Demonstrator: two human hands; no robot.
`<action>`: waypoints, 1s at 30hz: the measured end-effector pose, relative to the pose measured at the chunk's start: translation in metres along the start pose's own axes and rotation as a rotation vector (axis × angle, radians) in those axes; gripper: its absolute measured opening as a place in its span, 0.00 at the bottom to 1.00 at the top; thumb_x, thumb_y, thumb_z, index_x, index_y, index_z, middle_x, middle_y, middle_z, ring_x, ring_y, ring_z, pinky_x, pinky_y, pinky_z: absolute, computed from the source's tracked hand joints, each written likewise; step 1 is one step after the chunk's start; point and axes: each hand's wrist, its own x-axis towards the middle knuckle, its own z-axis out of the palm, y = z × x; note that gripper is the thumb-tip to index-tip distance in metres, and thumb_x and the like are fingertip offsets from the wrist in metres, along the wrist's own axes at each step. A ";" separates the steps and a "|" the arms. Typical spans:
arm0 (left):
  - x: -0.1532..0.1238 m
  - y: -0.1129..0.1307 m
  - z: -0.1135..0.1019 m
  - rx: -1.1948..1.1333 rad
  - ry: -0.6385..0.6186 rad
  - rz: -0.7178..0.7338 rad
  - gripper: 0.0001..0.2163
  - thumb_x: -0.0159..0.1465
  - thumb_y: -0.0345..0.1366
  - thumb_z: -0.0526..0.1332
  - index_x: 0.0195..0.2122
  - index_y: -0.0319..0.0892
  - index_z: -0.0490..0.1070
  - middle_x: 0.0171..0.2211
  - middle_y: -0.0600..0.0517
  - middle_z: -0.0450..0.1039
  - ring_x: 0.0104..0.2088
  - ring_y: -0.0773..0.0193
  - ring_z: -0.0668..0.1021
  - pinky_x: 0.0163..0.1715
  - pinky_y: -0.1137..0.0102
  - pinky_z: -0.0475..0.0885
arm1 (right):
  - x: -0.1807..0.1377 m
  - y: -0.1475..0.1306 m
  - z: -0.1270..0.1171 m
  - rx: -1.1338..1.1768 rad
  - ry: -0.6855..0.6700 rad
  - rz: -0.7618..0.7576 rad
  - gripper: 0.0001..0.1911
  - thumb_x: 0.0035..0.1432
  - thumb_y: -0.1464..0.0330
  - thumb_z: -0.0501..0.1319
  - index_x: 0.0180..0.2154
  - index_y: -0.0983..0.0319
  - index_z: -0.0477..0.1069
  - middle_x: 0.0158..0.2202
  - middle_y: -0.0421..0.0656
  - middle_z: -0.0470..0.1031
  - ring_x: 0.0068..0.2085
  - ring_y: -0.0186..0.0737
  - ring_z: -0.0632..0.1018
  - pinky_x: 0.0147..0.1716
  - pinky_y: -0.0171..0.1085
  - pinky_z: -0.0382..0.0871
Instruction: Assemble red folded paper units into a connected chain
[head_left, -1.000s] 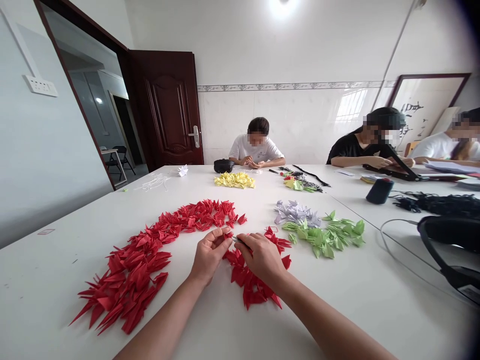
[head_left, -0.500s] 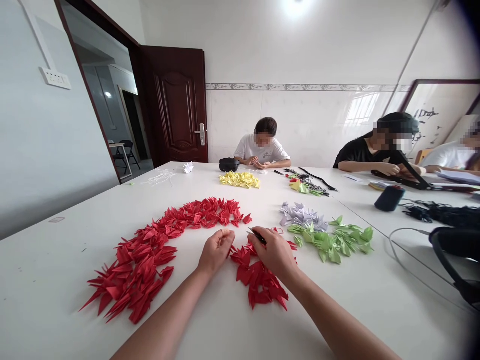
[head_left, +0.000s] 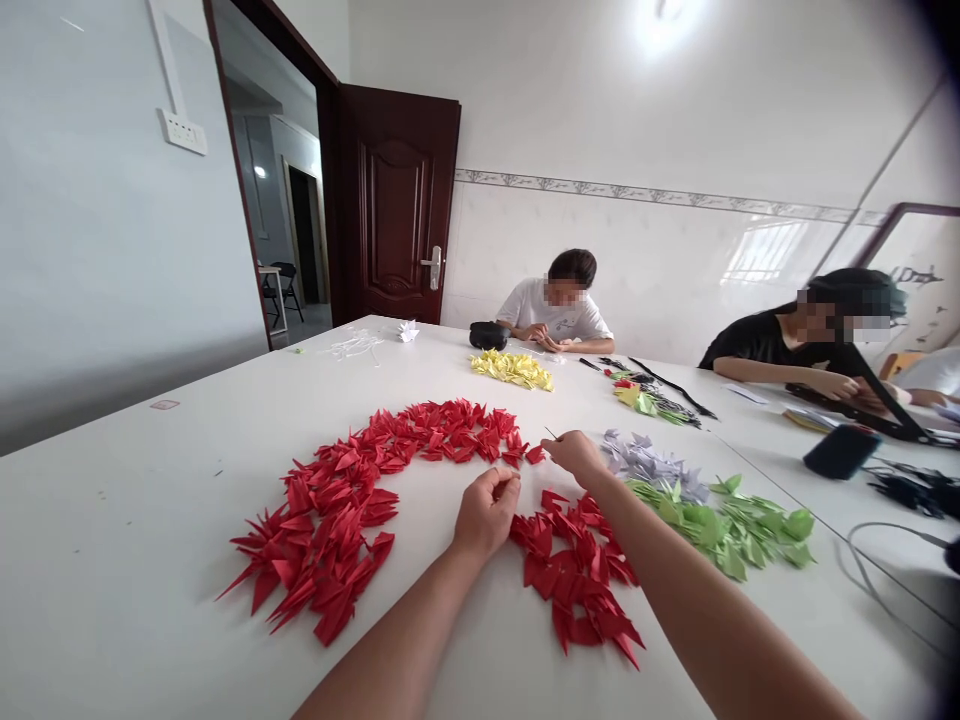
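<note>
Seemingly, the right hand pinches a needle clear of the red paper cranes. The left hand is clenched, contents hidden.

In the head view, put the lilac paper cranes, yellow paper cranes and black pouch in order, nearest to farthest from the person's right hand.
1. Lilac paper cranes: just to the right of the right hand.
2. Yellow paper cranes: farther ahead, to the left.
3. Black pouch: farthest, just beyond the yellow cranes.
</note>
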 end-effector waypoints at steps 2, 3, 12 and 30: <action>0.001 -0.002 0.000 -0.014 -0.003 -0.005 0.09 0.56 0.40 0.55 0.30 0.42 0.71 0.23 0.53 0.70 0.25 0.66 0.71 0.28 0.73 0.66 | 0.010 -0.002 0.007 0.028 -0.030 0.025 0.12 0.45 0.65 0.58 0.18 0.67 0.71 0.12 0.41 0.63 0.16 0.31 0.63 0.17 0.32 0.52; 0.001 -0.003 0.000 -0.017 -0.006 -0.001 0.09 0.56 0.40 0.55 0.30 0.42 0.71 0.23 0.53 0.71 0.25 0.66 0.72 0.28 0.72 0.67 | 0.012 -0.002 0.009 0.048 -0.043 0.020 0.12 0.45 0.66 0.58 0.18 0.67 0.71 0.12 0.39 0.62 0.15 0.30 0.61 0.16 0.32 0.51; -0.002 -0.004 -0.001 -0.066 0.033 -0.036 0.21 0.55 0.37 0.57 0.51 0.42 0.63 0.43 0.46 0.70 0.35 0.64 0.74 0.32 0.71 0.69 | -0.044 -0.015 -0.007 0.243 0.054 -0.230 0.15 0.52 0.60 0.54 0.30 0.63 0.74 0.23 0.41 0.72 0.23 0.33 0.68 0.23 0.31 0.59; -0.006 0.002 0.000 -0.078 0.028 0.148 0.10 0.55 0.34 0.58 0.38 0.42 0.69 0.34 0.49 0.74 0.35 0.63 0.76 0.38 0.67 0.71 | -0.130 0.029 -0.002 0.417 0.193 -0.452 0.13 0.53 0.60 0.57 0.37 0.61 0.66 0.29 0.41 0.72 0.31 0.37 0.72 0.31 0.35 0.66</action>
